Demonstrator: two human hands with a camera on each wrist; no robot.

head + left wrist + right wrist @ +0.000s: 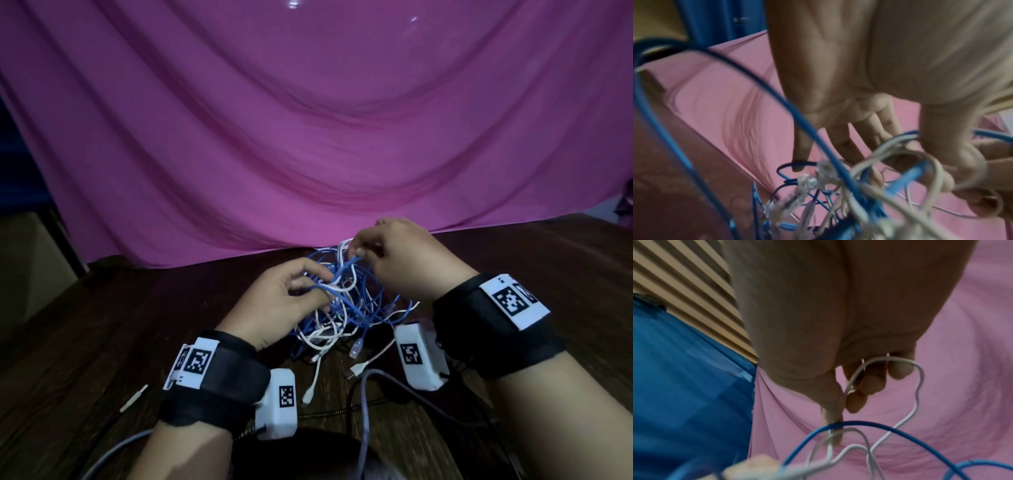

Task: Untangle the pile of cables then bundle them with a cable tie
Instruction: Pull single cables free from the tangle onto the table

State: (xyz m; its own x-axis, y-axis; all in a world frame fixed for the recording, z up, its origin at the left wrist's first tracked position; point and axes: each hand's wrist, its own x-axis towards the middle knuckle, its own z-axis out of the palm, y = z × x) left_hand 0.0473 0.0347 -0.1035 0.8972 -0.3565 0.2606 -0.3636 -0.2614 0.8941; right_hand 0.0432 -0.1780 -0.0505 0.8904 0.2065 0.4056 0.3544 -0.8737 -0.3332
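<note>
A tangle of blue and white cables (pixel 346 305) is heaped on the dark wooden table (pixel 102 325), with its top lifted between my hands. My left hand (pixel 315 284) reaches in from the left and its curled fingers hold several blue and white strands. In the left wrist view its thumb (pixel 953 154) hooks white loops (pixel 900 151), and a blue cable (pixel 777 97) crosses in front. My right hand (pixel 359 251) is at the top of the heap. There its thumb and forefinger pinch a white cable (pixel 918 386) above a blue cable (pixel 859 423). I see no cable tie.
Loose plug ends (pixel 356 370) trail from the heap toward me. A pale plug on a dark lead (pixel 133 399) lies at the left. A grey lead (pixel 364 411) runs along the near edge. A pink cloth (pixel 308 137) hangs behind the table.
</note>
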